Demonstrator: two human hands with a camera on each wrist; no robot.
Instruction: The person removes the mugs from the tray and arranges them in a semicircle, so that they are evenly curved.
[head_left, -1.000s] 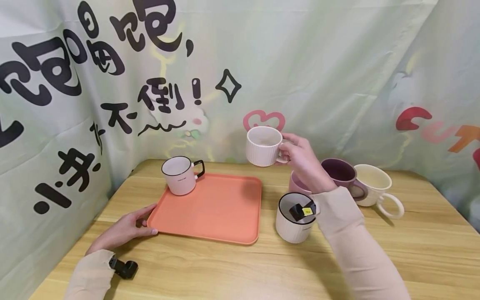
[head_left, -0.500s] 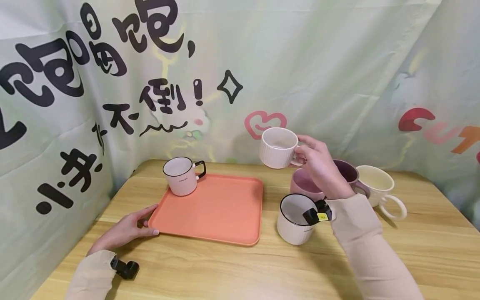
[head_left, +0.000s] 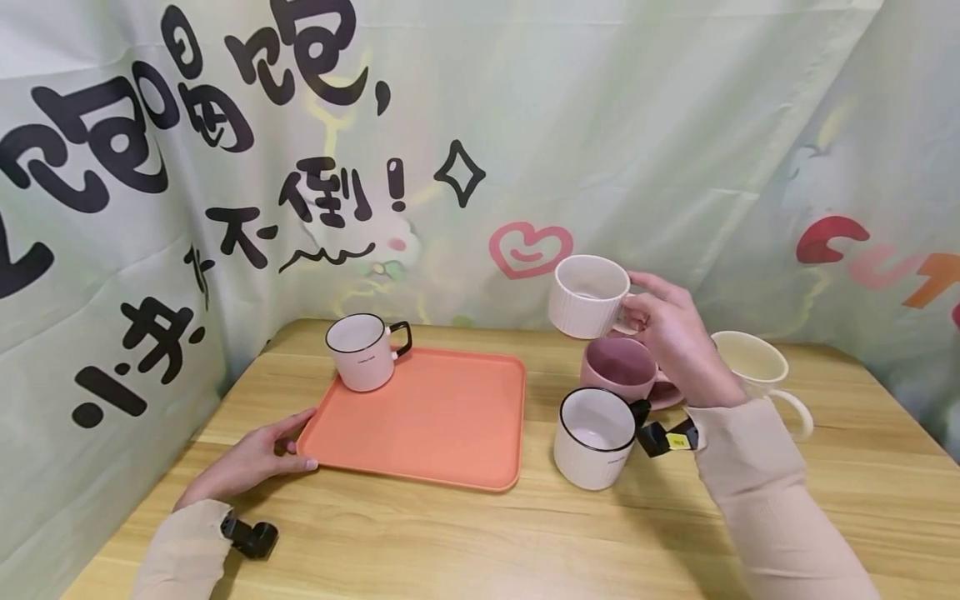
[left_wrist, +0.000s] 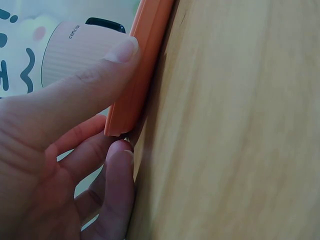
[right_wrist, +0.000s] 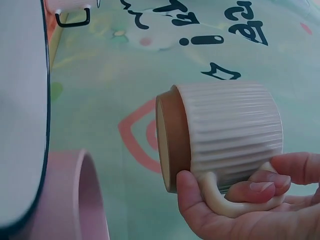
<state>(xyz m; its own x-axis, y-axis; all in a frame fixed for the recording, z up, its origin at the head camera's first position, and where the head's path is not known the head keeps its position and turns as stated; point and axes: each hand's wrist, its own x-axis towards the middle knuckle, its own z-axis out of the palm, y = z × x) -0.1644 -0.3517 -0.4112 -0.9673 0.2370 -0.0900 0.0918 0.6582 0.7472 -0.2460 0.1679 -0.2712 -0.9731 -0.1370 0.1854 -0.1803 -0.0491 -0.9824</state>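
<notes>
My right hand (head_left: pixel 671 329) holds a white ribbed mug (head_left: pixel 588 297) by its handle, in the air above and behind a pink mug (head_left: pixel 618 367). In the right wrist view the mug (right_wrist: pixel 230 130) is upright to the hand, its brown bare base band showing and fingers through the handle. My left hand (head_left: pixel 251 454) grips the near left corner of an orange tray (head_left: pixel 427 425); the left wrist view shows the thumb on the tray's edge (left_wrist: pixel 142 75) and fingers curled at its corner. On the tray's far left stands a pale pink mug with black rim (head_left: pixel 363 358).
Right of the tray stands a white ribbed mug with black rim (head_left: pixel 592 446), in front of the pink mug. A cream mug (head_left: pixel 750 358) with a round handle is farther right, partly behind the right wrist. A printed cloth (head_left: pixel 637 125) hangs behind the wooden table (head_left: pixel 450 542).
My right hand has carried the white ribbed mug to the right, from beside the tray's far right to above the pink mug. A dark purple mug is now hidden behind this hand. The left hand stays.
</notes>
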